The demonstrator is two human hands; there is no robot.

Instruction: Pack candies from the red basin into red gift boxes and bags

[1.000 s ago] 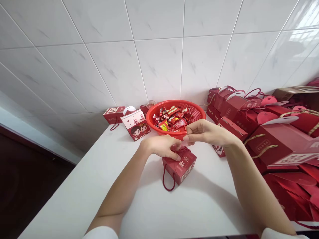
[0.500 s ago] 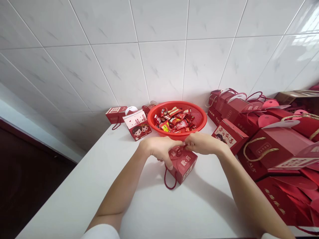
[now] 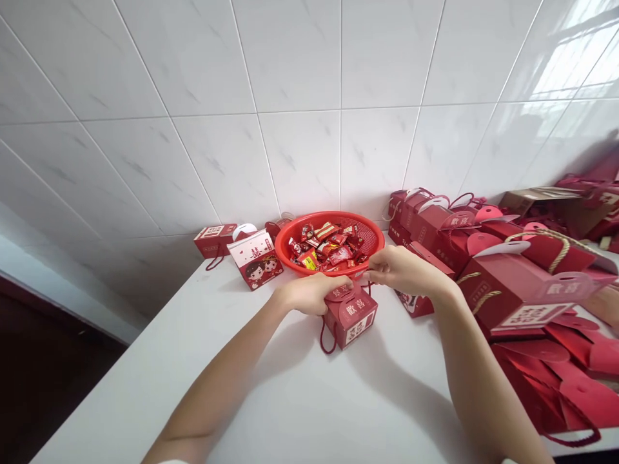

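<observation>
A small dark red box point(image 3: 351, 316) with white characters stands on the white table, a cord loop hanging at its left side. My left hand point(image 3: 314, 292) grips the box's top flaps from the left, thumb and fingers closed on them. Just right of the box top, my right hand point(image 3: 394, 269) is pinched on a dark red cord point(image 3: 369, 287). Behind both hands sits a red plastic basket point(image 3: 378, 240) holding several wrapped candies point(image 3: 333, 248).
Left of the basket are a red box point(image 3: 213, 241) and a white-and-red box with cartoon faces point(image 3: 256, 259). Many red gift boxes point(image 3: 507, 290) are piled along the right side. A tiled wall point(image 3: 300, 154) rises behind the table point(image 3: 203, 361).
My right hand has moved off the box top to the right, drawing out the cord. The box has turned a little. The camera view has shifted right and up.
</observation>
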